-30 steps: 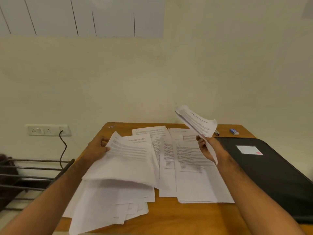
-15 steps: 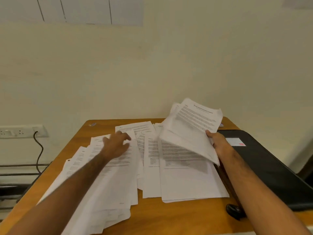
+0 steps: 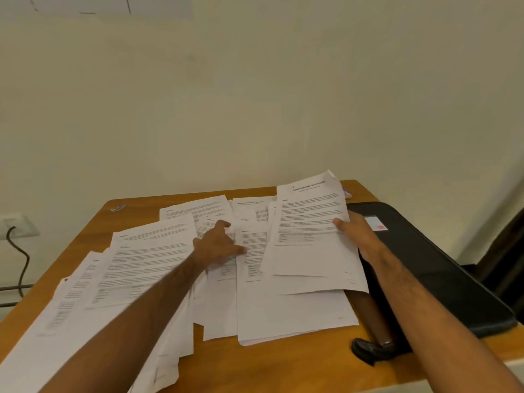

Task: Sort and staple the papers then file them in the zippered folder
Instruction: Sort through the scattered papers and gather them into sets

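Wooden desk [image 3: 283,361] against a pale wall, covered w/ loose printed papers [image 3: 158,265] fanned from the near-left corner to the centre. Left hand [image 3: 217,245] reaches over the middle of the spread, fingers loosely extended, thumb out to the right, touching a sheet in the centre pile [image 3: 283,307]; it grips nothing. Right hand [image 3: 354,234] holds a small stack of sheets [image 3: 309,234] by its right edge, thumb on top, the rest of the fingers hidden under the paper; the stack's far end tilts up off the desk, top page headed w/ a title too blurred to read. Black zippered folder [image 3: 425,265] lies closed on the desk's right side, just beside the right forearm, w/ a white-and-red label [image 3: 375,224] near its far end. A dark object, prob. the stapler [image 3: 371,348], sits at the near edge by the folder's corner. Wall socket [image 3: 17,225] w/ a black cable at far left.
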`<action>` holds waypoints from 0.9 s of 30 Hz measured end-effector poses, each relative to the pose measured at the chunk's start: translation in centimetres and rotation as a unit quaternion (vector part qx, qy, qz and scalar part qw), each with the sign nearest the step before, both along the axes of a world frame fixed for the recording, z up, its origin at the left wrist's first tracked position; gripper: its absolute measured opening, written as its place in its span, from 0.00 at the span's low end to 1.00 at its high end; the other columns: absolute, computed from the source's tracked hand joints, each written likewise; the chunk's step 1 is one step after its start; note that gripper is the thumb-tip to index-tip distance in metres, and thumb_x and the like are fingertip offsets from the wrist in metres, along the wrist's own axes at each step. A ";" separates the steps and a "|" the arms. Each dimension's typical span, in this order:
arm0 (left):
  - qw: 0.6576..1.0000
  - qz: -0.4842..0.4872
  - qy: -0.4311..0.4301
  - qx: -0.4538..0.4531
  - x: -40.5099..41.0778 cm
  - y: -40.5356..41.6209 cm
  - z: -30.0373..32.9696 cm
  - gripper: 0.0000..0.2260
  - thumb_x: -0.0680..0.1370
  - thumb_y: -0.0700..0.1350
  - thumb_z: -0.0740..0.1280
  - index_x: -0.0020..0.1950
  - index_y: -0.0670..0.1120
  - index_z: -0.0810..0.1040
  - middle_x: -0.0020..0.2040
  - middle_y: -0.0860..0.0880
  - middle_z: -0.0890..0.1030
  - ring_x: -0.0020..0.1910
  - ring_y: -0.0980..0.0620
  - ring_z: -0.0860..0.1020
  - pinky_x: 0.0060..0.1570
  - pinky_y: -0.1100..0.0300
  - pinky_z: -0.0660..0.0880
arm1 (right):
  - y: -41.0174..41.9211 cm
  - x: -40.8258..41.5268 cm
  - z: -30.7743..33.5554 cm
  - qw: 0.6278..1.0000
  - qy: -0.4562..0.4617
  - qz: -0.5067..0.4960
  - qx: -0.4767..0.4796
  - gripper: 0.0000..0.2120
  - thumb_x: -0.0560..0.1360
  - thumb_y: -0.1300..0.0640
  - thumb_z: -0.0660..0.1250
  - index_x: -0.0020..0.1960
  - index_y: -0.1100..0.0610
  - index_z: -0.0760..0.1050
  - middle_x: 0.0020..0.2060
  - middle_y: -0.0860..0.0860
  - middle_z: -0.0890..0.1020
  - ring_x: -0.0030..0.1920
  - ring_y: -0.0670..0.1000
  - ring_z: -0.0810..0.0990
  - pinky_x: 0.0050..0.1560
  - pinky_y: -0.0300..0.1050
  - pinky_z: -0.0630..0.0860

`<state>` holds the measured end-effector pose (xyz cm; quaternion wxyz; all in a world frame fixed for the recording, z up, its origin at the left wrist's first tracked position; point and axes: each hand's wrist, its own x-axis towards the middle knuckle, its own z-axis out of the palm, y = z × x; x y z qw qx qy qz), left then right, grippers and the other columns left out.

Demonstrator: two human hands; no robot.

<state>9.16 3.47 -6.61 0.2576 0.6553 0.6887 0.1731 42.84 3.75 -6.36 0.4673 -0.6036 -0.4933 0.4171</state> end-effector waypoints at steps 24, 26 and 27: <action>0.965 0.119 -0.172 0.156 -11.3 -5.8 8.7 0.05 0.82 0.51 0.59 0.51 0.52 0.73 0.52 0.49 0.81 0.43 0.53 0.80 0.44 0.59 0.80 | -1.0 -9.0 3.2 0.965 0.251 0.068 -0.028 0.17 0.81 0.63 0.66 0.69 0.55 0.75 0.60 0.54 0.83 0.59 0.57 0.81 0.52 0.51 0.79; 0.976 0.115 -0.115 0.145 -15.1 -7.2 8.9 0.08 0.74 0.55 0.60 0.49 0.60 0.78 0.47 0.54 0.84 0.42 0.55 0.82 0.46 0.53 0.82 | -0.8 -10.5 3.0 0.964 0.258 0.056 -0.029 0.16 0.82 0.63 0.65 0.68 0.55 0.76 0.59 0.53 0.83 0.58 0.56 0.81 0.52 0.51 0.79; 0.975 0.111 -0.129 0.142 -16.1 -8.2 8.8 0.09 0.73 0.51 0.62 0.46 0.65 0.80 0.44 0.59 0.85 0.42 0.61 0.82 0.46 0.55 0.81 | -0.8 -11.1 2.7 0.964 0.258 0.053 -0.036 0.15 0.82 0.62 0.65 0.68 0.55 0.76 0.59 0.54 0.83 0.57 0.55 0.81 0.52 0.51 0.79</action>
